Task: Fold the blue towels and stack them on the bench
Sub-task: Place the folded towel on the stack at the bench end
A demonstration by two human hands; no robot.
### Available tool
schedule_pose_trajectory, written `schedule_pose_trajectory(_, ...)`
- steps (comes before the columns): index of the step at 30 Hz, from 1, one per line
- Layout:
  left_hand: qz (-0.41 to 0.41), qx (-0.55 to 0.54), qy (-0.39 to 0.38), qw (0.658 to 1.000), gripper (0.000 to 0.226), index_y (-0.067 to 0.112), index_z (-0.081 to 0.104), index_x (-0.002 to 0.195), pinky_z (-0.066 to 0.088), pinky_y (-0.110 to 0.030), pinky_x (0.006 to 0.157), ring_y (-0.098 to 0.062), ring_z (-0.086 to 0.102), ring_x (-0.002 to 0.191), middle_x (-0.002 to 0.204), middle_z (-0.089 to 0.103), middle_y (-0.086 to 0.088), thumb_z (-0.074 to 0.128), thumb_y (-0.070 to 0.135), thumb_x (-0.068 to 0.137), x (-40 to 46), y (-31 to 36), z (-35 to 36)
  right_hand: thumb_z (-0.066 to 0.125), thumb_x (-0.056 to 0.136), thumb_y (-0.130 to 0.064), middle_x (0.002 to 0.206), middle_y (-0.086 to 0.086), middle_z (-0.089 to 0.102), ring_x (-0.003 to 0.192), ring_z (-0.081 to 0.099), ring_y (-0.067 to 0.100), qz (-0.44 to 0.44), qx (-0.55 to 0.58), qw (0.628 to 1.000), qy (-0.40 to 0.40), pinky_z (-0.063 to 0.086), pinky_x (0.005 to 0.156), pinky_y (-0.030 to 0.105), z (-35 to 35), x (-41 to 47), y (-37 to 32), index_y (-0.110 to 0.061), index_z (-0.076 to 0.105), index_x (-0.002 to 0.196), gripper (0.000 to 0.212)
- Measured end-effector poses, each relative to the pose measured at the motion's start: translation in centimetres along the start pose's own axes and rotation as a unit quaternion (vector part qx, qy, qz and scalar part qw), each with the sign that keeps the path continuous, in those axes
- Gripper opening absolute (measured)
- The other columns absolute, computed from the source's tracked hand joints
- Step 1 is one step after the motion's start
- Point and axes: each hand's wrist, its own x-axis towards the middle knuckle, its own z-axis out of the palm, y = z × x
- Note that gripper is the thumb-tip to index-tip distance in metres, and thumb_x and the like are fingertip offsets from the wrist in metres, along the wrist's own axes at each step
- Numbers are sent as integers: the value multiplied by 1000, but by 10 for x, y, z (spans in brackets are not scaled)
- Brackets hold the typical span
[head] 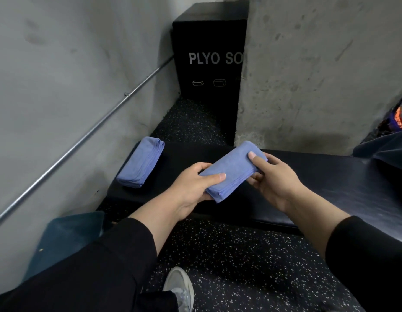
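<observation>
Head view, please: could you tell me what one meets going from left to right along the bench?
Folded towel lying on the bench → left hand → folded towel held in both hands → right hand → bare bench top → dark cloth at the far right edge.
</observation>
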Motion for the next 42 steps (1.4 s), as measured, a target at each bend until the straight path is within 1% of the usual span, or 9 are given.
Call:
schedule_pose_trajectory(6, 14, -28, 62, 998, 35, 11, 62, 123, 59, -34, 73, -23, 74, 96, 113, 72, -12, 74, 21, 92, -11, 4, -48, 66, 95, -15, 114, 16, 73, 107, 71, 29, 41, 30, 997, -55, 55, 95, 43, 54, 2, 19, -3, 61, 125, 32)
schedule_pose_trajectory(13, -28, 67, 104, 992, 53, 20, 53, 132, 62, -40, 83, -23, 72, 98, 118, 63, -4, 79, 22, 85, -14, 4, -101, 67, 95, -11, 89, 10, 73, 79, 71, 23, 56, -68, 996, -25, 59, 76, 35, 113, 50, 39, -2, 64, 114, 21)
schedule_pose_trajectory(16, -9, 261, 196, 945, 38, 26, 54, 118, 62, -40, 77, -23, 72, 77, 95, 66, 3, 72, 41, 87, -14, 9, -128, 65, 96, -9, 100, 16, 69, 87, 67, 28, 70, -108, 991, -36, 61, 81, 40, 138, 75, 52, -1, 64, 113, 19)
schedule_pose_trajectory(21, 51, 397, 319, 859, 18, 24, 63, 106, 46, -33, 80, -23, 59, 93, 100, 63, 2, 65, 33, 91, -8, 16, -165, 64, 97, -8, 108, 16, 68, 92, 68, 24, 54, -165, 984, -38, 61, 67, 33, 169, 114, 67, -3, 64, 106, 11)
schedule_pose_trajectory(27, 47, 517, 221, 826, 42, 25, 56, 138, 42, -49, 106, -28, 49, 129, 142, 51, -3, 54, 35, 98, 8, 5, -158, 72, 92, -15, 113, 21, 70, 95, 70, 26, 43, -294, 955, -12, 63, 70, 36, 169, 145, 85, -2, 67, 105, 18)
schedule_pose_trajectory(31, -73, 581, 88, 806, 56, 37, 27, 157, 20, -56, 121, -24, 11, 155, 169, 11, 1, 41, 39, 103, 14, 1, -153, 75, 88, -40, 124, 8, 62, 111, 62, 28, -110, -579, 807, 22, 52, 94, 39, 161, 145, 86, -10, 57, 135, 58)
schedule_pose_trajectory(34, -61, 580, 82, 808, 58, 42, 19, 158, 14, -61, 121, -19, 0, 156, 170, 2, 2, 37, 31, 104, 16, 6, -150, 68, 92, -41, 128, 6, 55, 116, 55, 28, -273, -599, 753, 5, 47, 99, 42, 156, 138, 85, -18, 62, 130, 45)
schedule_pose_trajectory(37, -60, 591, 67, 802, 56, 44, 28, 155, 12, -63, 120, -17, -2, 156, 170, 3, 4, 35, 26, 103, 14, 8, -147, 60, 97, -42, 138, 2, 54, 129, 48, 26, -282, -649, 702, -78, 42, 105, 51, 153, 135, 88, -25, 69, 124, 33)
schedule_pose_trajectory(42, 11, 551, 172, 816, 42, 30, 53, 141, 39, -42, 107, -24, 46, 133, 145, 51, -1, 40, 23, 102, 9, 16, -143, 52, 102, -40, 161, 0, 34, 152, 23, 17, -276, -621, 730, -81, 26, 121, 48, 143, 121, 81, -22, 52, 144, 46)
